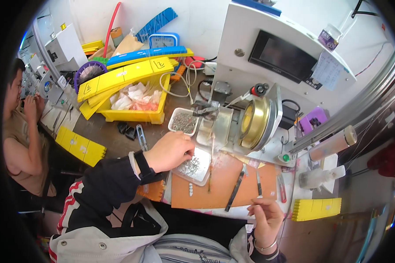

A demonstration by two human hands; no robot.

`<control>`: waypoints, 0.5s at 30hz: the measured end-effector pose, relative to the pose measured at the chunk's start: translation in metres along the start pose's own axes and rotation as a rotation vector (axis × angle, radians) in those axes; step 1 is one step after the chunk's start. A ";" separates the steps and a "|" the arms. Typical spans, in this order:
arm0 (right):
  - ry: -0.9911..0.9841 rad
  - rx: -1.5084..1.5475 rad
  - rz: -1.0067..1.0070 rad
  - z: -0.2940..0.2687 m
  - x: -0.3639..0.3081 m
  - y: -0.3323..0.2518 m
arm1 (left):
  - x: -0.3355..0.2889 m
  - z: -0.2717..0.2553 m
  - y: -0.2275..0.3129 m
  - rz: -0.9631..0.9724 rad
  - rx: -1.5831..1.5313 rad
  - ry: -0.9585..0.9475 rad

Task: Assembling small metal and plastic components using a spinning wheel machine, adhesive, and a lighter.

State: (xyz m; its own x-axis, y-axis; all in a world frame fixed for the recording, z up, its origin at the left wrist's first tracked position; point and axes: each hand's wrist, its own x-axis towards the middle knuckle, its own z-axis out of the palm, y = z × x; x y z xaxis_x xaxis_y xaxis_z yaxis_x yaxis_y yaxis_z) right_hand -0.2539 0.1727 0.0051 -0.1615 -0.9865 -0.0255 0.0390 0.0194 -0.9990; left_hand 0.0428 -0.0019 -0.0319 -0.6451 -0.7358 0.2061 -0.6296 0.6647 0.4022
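Observation:
My left hand point(171, 150) reaches over the near white tray point(202, 179), its fingers bent down and drawn together at the tray's upper left edge. In that tray lie many small silvery metal pieces point(190, 167). Whatever the left fingertips pinch, if anything, is hidden. My right hand point(267, 221) is raised by the front edge of the bench, thumb and fingers curled close together; anything between them is too small to name. Just beyond the left hand stands a second white tray point(173, 127) of small greyish metal parts.
An orange-brown mat point(186, 197) carries a black-handled tool point(235, 190) and tweezers point(259, 183). A machine with a brass-coloured wheel point(250, 125) and a dark screen point(281, 56) stands behind. A yellow bin point(134, 115) bears long yellow strips point(127, 75). At left sits another person point(26, 140).

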 end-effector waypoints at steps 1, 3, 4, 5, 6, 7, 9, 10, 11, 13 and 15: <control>-0.013 -0.002 -0.001 0.002 0.002 -0.002 | 0.001 0.001 0.001 0.009 0.002 0.028; -0.035 -0.016 0.000 0.005 0.006 -0.003 | 0.002 0.001 0.004 0.008 0.013 0.038; -0.059 -0.029 0.013 0.006 0.007 -0.003 | 0.002 0.001 0.004 -0.001 0.019 0.041; -0.077 -0.032 0.004 0.007 0.008 -0.004 | 0.002 -0.001 0.006 0.000 0.015 0.033; -0.074 -0.030 -0.003 0.009 0.010 -0.006 | 0.002 -0.002 0.006 0.007 0.019 0.036; -0.098 -0.044 0.004 0.012 0.012 -0.007 | 0.002 -0.002 0.006 -0.053 -0.055 0.028; -0.119 -0.057 0.010 0.017 0.015 -0.009 | 0.000 -0.001 0.005 -0.088 -0.144 0.043; -0.143 -0.062 0.028 0.020 0.016 -0.008 | 0.000 -0.001 0.005 -0.085 -0.143 0.041; -0.168 -0.068 0.049 0.023 0.017 -0.008 | 0.000 -0.001 0.006 -0.053 -0.110 0.071; -0.205 -0.091 0.029 0.029 0.020 -0.008 | -0.002 -0.002 0.006 -0.031 -0.084 0.093; -0.240 -0.115 0.023 0.033 0.024 -0.008 | -0.001 -0.005 0.004 -0.027 -0.151 0.152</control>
State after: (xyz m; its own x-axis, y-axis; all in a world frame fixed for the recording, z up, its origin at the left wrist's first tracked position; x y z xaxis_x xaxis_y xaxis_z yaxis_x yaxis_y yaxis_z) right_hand -0.2260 0.1432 0.0132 0.0767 -0.9956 -0.0530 -0.0748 0.0473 -0.9961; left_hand 0.0427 0.0008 -0.0253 -0.5488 -0.7720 0.3207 -0.5665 0.6256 0.5364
